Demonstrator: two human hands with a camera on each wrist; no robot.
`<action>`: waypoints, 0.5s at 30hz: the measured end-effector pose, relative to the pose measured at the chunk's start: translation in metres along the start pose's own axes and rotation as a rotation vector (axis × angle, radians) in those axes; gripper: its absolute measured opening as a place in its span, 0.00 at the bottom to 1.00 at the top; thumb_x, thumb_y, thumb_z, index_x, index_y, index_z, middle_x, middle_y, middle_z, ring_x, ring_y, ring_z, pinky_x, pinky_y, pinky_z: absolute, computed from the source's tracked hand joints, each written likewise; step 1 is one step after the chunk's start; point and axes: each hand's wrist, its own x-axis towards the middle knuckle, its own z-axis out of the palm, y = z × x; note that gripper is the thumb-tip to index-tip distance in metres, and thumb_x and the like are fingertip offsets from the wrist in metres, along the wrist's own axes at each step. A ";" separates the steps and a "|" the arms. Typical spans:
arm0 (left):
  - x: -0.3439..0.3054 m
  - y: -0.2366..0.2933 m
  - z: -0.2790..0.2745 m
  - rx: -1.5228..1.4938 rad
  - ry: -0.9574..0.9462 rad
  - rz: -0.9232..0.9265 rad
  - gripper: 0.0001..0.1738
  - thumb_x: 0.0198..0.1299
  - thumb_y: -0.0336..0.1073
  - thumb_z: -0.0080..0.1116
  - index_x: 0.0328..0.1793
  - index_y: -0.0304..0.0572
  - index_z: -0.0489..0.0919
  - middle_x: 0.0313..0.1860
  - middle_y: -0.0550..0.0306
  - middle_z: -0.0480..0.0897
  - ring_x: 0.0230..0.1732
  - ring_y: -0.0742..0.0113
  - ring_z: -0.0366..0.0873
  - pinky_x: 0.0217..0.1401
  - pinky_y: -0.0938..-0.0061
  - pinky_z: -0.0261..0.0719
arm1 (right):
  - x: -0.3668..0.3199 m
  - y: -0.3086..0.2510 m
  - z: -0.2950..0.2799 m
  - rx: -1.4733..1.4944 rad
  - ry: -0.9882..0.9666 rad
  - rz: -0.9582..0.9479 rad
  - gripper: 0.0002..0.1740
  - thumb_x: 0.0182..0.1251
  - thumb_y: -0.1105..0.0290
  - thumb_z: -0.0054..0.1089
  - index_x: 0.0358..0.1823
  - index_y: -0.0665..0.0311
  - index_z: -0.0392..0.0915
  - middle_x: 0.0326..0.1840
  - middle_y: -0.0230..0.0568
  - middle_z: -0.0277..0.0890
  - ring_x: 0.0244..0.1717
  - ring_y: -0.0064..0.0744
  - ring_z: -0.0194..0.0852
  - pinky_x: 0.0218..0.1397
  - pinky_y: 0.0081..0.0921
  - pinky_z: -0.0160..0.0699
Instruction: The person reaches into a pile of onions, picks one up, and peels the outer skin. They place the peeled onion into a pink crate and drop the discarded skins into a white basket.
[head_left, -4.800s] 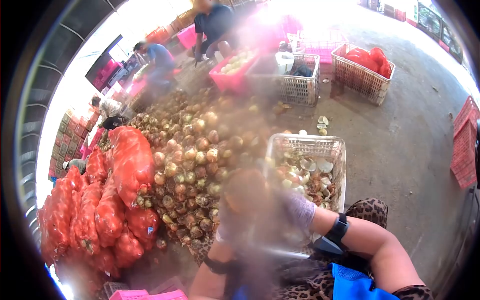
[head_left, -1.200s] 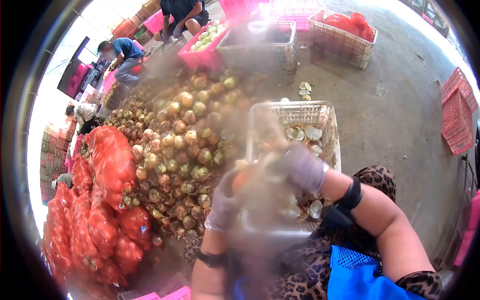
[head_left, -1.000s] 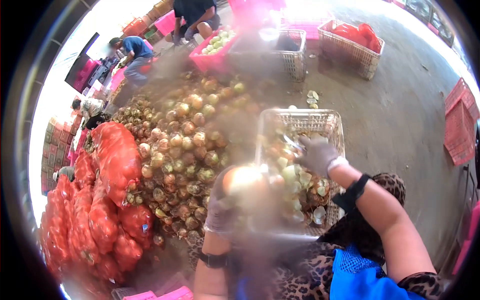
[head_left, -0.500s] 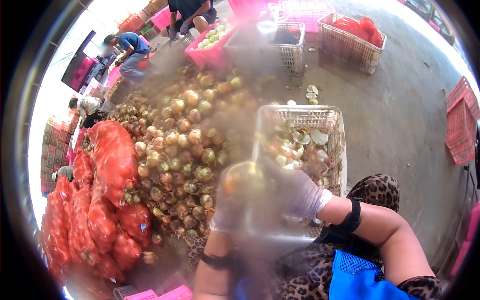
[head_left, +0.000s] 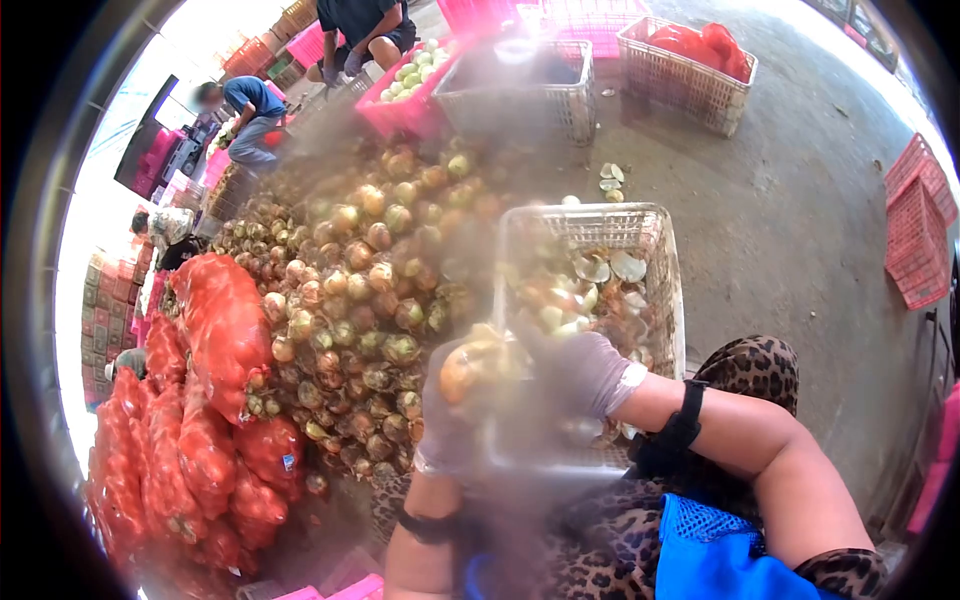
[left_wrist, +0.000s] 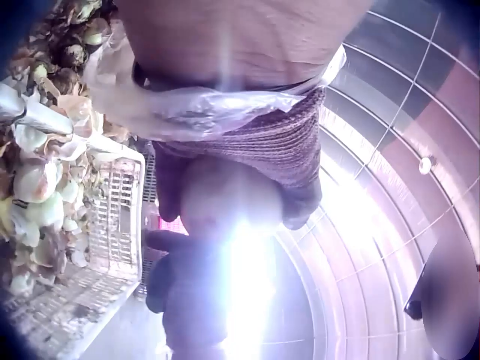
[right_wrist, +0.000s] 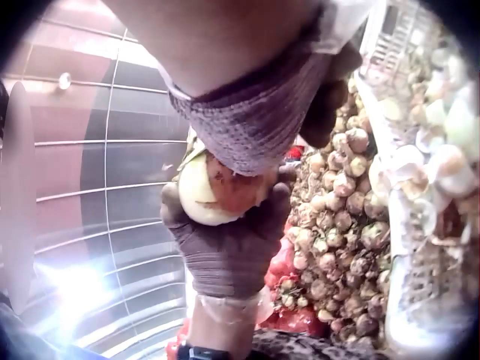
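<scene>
In the head view my gloved left hand [head_left: 441, 415] holds a partly peeled onion [head_left: 459, 373] in front of the white crate [head_left: 672, 300]. In the right wrist view, the left hand [right_wrist: 225, 255] cups the onion [right_wrist: 196, 191] from below, its pale flesh and some brown skin showing. My gloved right hand [head_left: 595, 375] is close beside the onion; in the right wrist view the right hand [right_wrist: 247, 127] covers its upper side. A blurred smear hides the right fingertips and anything in them. Peelings [head_left: 628, 266] lie inside the crate.
A large heap of onions [head_left: 350, 290] spreads ahead and left, beside red net sacks [head_left: 215, 330]. Behind stand a pink crate of peeled onions [head_left: 400, 115] and a crate with red nets [head_left: 690, 85]. Red crates [head_left: 915, 230] stand right. Several people work at the upper left.
A second ago the right hand was over the crate with something shiny; it has come back to the onion. The left hand keeps its hold. The head view has shifted slightly.
</scene>
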 end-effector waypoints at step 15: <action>-0.004 0.028 -0.002 -0.045 0.087 -0.049 0.51 0.37 0.39 0.78 0.70 0.40 0.64 0.57 0.50 0.75 0.58 0.58 0.77 0.56 0.66 0.85 | 0.020 0.078 0.019 0.100 -0.081 0.419 0.19 0.60 0.66 0.60 0.52 0.64 0.80 0.39 0.54 0.83 0.39 0.42 0.83 0.47 0.30 0.81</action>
